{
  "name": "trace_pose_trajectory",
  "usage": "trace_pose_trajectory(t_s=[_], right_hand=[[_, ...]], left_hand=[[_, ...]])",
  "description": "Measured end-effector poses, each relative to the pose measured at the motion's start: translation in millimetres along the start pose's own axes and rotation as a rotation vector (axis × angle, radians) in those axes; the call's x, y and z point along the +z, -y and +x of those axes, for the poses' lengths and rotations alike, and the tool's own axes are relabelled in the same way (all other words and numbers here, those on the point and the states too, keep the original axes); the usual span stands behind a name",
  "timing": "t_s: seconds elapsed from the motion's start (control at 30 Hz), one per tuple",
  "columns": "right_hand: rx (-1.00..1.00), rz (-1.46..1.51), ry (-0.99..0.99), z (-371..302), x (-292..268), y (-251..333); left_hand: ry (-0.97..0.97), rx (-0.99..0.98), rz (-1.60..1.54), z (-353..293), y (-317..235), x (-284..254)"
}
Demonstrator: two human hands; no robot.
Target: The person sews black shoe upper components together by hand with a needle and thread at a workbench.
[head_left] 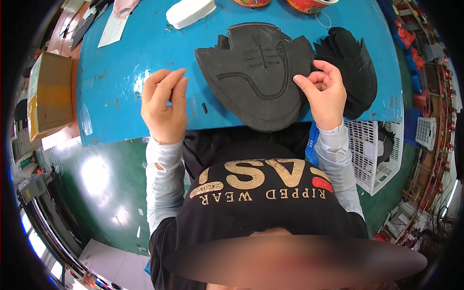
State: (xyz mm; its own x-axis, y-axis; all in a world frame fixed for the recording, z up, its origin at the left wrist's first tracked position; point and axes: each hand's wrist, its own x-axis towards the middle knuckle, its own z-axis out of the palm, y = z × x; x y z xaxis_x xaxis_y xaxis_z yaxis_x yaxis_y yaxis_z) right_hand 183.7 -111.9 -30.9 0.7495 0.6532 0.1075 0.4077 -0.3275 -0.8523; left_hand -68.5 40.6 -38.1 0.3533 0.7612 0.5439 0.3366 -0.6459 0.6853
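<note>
A flat, dark grey foam-like piece [246,82] with a notched far edge and a rounded near edge lies in front of me on the blue table. Stitch-like curved lines and a few short strokes mark its surface. To its left, my left hand [164,104] is raised, thumb and fingers drawn together; anything between the tips is too small to make out. Over the piece's right edge, my right hand [327,94] has its fingers loosely curled and its thumb apart from the forefinger. Beside that hand sits a stack of similar black pieces [355,72].
On the blue table [116,106] are a white plastic container [191,13], red patterned bowls [309,6] and a small black scrap [204,108]. A cardboard box [50,96] stands left. White plastic crates [367,162] sit below the right edge.
</note>
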Motion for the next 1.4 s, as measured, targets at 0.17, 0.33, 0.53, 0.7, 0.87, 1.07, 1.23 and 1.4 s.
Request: trace_pose_trajectory(t_s=[0.17,0.33,0.53,0.7,0.87,1.07,1.23,1.4], right_hand=[[-0.065,-0.195,0.02,4.8,-4.7,9.2],[-0.247,-0.343,0.049,8.1,-0.8,6.0],[-0.25,-0.212,0.022,-1.2,6.1,12.0],[-0.419,0.278,-0.061,-11.1,16.5,-0.2],[-0.095,0.69,-0.206,3.9,-25.3,21.5],[-0.802,0.358,-0.83,29.9,-119.7,25.7],[-0.611,-0.481,-0.192,22.6,-92.6,-23.4],[-0.514,-0.164,-0.285,13.0,-65.3,-12.2]], left_hand=[[0.189,0.103,0.322,-11.2,24.5,-12.2],[0.307,0.171,0.593,-19.5,16.2,-13.1],[0.106,0.283,0.299,-20.6,-9.2,-0.8],[0.246,0.339,0.212,-20.6,-25.1,19.6],[0.24,0.27,0.218,-24.7,-26.1,18.4],[0.104,0.272,0.238,-26.6,-17.9,11.7],[0.008,0.05,0.243,-30.1,8.9,4.0],[0.429,0.105,0.379,-33.9,-16.3,-4.7]])
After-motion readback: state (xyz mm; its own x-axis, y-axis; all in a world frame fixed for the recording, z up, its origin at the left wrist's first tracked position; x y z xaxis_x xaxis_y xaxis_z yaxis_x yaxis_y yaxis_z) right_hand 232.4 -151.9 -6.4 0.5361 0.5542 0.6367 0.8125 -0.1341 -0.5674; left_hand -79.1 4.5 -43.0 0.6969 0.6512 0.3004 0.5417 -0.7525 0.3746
